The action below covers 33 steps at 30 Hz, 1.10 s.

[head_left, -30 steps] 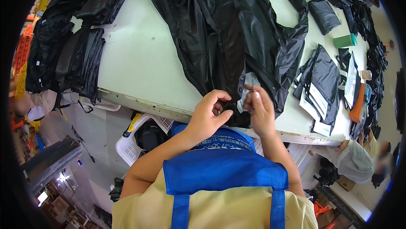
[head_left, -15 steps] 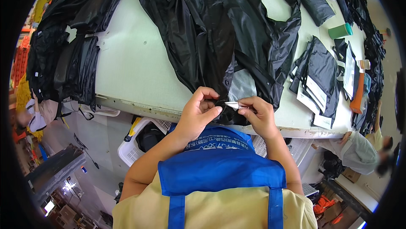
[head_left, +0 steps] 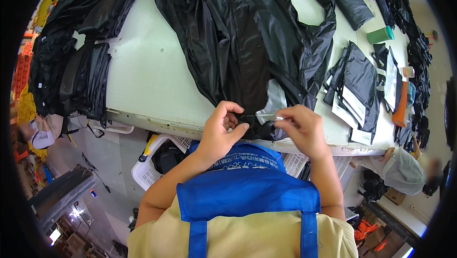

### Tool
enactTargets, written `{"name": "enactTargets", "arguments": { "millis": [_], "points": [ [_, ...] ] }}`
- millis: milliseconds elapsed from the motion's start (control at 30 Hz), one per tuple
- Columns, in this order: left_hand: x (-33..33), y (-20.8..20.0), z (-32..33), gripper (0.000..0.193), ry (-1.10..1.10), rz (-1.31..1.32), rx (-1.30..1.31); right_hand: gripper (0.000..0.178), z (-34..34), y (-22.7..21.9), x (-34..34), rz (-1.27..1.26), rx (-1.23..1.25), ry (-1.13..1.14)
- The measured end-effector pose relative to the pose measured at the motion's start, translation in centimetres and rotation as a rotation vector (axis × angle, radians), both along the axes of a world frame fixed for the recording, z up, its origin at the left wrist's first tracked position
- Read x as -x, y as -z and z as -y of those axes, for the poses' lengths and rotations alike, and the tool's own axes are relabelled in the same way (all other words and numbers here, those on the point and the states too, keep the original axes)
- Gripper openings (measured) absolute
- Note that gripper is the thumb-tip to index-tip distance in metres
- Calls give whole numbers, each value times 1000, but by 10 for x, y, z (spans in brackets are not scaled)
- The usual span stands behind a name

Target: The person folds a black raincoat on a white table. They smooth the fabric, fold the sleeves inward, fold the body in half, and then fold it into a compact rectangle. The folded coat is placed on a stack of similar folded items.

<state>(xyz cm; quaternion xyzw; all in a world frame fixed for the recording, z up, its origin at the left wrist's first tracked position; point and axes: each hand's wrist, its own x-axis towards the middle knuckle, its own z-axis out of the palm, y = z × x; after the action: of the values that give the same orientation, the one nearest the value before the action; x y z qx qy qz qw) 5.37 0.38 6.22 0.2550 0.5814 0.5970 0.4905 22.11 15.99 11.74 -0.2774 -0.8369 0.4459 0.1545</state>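
A black shiny jacket [head_left: 238,53] is spread over the table, its lower end gathered at the near edge. A patch of grey mesh lining [head_left: 276,95] shows on it. My left hand [head_left: 223,127] pinches the jacket's edge between thumb and fingertips. To its right, my right hand [head_left: 302,127] is closed round a small, slim, pale pointed tool [head_left: 269,117] whose exact kind I cannot make out. The tool lies level just above the black cloth, its tip pointing toward my left hand.
Folded black garments [head_left: 85,81] are stacked at the left. Black packets with white papers [head_left: 357,86], a green cylinder [head_left: 380,35] and an orange-handled tool [head_left: 401,108] lie at the right. Below the pale table [head_left: 138,67] stands a white basket [head_left: 147,165]. A co-worker [head_left: 404,170] is at far right.
My right hand has moved a little to the right, away from my left hand, with the pale tool. The left hand keeps its pinch on the jacket. The mesh patch is partly more covered.
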Motion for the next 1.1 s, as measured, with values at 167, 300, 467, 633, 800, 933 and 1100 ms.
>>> {"name": "enactTargets", "arguments": {
  "millis": [167, 300, 467, 633, 800, 933, 1100],
  "points": [
    [11, 13, 22, 32, -58, 79, 74, 15, -52, 87, -60, -221, 317, 811],
    [22, 26, 37, 43, -69, -41, 127, 28, -59, 168, -122, 160, 261, 926],
    [14, 4, 17, 41, -193, -975, -12, 25, -49, 172, -116, 162, 471, 931],
    [-8, -7, -33, 39, 335, 304, 53, 14, -29, 94, -94, -232, 616, 722],
    [-33, 3, -70, 47, 259, 998, 132, 23, 11, 33, -69, -127, 45, 230],
    [-44, 0, -66, 57, 228, 672, 17, 29, 25, 31, -60, -162, -58, 15],
    [-41, -2, -55, 60, 255, 563, 34, 27, 24, 34, -63, -157, 50, -10]
  ]
}}
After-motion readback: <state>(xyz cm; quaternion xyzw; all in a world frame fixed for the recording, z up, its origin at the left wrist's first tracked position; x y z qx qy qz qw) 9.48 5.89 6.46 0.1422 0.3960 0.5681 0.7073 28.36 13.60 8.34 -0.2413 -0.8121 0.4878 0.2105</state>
